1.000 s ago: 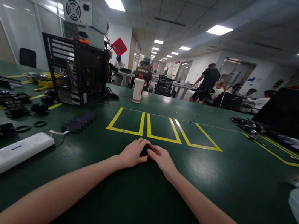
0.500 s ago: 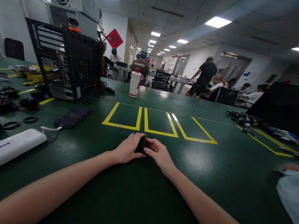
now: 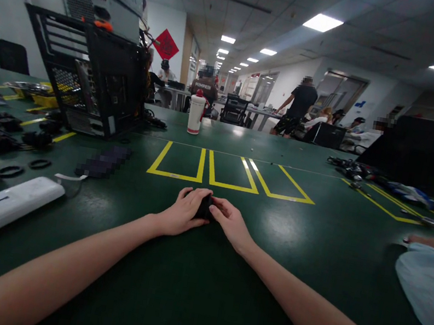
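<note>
Head view: a small black piece (image 3: pixel 204 207), dull and plain, is being held low over the bench (image 3: pixel 195 292), nearer than three yellow outlines (image 3: pixel 174 176); its form is being mostly hidden by fingers, and whether the bench is being touched cannot be told. It is being enclosed from one side by the curled left grip (image 3: pixel 183 213), and its right side is being pinched by the nearly closed right grip (image 3: pixel 229 220). One white cup (image 3: pixel 195 115), one black computer case (image 3: pixel 109 83) and one long white device (image 3: pixel 0 212) are being supported by the bench.
</note>
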Action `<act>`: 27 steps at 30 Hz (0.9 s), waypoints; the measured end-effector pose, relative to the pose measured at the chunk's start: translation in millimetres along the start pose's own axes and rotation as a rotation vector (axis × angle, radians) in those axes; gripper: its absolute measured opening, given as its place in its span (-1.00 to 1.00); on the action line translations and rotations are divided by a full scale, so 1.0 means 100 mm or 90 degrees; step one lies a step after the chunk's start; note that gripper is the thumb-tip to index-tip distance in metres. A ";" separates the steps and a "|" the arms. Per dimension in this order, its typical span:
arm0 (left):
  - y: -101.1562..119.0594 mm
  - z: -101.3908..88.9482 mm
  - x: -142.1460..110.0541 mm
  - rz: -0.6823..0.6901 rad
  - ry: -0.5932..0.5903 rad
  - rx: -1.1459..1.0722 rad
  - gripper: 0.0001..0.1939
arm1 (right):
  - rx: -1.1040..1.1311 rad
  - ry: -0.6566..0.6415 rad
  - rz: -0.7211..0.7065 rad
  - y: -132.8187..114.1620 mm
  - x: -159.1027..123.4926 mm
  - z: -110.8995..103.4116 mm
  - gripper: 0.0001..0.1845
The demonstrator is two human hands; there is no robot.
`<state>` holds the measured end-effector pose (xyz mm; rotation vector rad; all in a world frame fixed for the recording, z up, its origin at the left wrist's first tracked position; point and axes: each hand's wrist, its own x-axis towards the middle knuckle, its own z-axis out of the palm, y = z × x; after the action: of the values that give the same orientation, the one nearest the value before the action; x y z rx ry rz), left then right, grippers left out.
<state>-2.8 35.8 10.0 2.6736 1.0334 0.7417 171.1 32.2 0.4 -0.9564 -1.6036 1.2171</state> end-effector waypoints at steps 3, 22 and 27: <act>0.00 0.00 0.00 -0.013 0.005 -0.011 -0.37 | 0.013 -0.021 -0.019 0.00 -0.02 -0.01 -0.68; -0.05 0.09 0.00 -0.020 0.039 -0.005 -0.37 | 0.078 -0.019 0.007 0.00 0.01 0.00 -0.67; -0.07 0.10 0.00 -0.009 0.048 0.010 -0.36 | 0.071 0.019 -0.008 0.02 0.02 0.03 -0.76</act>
<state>-2.0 40.7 -0.8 2.6676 1.0777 0.8403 167.4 34.0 -1.5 -0.8891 -1.4993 1.2641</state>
